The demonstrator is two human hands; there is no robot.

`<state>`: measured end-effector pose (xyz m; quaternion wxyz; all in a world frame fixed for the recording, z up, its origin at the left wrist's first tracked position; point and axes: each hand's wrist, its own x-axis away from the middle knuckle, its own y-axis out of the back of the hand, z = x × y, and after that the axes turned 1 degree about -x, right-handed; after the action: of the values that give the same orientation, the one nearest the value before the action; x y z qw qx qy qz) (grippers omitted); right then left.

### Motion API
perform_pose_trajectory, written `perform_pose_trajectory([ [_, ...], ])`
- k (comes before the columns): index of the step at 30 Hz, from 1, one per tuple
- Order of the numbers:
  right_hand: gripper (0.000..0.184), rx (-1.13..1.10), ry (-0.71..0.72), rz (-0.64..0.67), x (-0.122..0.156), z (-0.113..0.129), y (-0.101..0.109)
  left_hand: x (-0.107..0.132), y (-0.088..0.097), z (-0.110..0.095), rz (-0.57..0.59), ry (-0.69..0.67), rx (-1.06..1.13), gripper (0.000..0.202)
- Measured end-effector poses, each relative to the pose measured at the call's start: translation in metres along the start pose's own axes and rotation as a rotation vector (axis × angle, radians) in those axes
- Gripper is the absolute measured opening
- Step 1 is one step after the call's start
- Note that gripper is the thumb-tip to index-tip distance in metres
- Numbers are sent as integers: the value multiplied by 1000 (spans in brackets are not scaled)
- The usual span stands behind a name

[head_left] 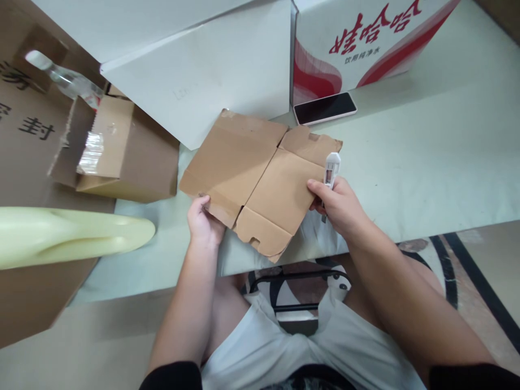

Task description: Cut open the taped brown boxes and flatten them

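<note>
Sitting with both bare forearms [189, 295] reaching forward, kinda angled in toward each other. Pinching with the left hand [206, 225], thumb [199, 204] on top. Gripping with the right hand [341, 207] too, thumb poking inward.
</note>
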<state>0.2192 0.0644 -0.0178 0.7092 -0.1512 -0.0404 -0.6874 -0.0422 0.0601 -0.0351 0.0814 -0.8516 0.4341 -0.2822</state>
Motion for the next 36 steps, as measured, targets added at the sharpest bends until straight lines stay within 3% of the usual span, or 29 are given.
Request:
perform_pose_trajectory([
  [36, 32, -7, -21, -28, 2, -2, -6, -3, 6, 3, 56, -23, -74, 24],
])
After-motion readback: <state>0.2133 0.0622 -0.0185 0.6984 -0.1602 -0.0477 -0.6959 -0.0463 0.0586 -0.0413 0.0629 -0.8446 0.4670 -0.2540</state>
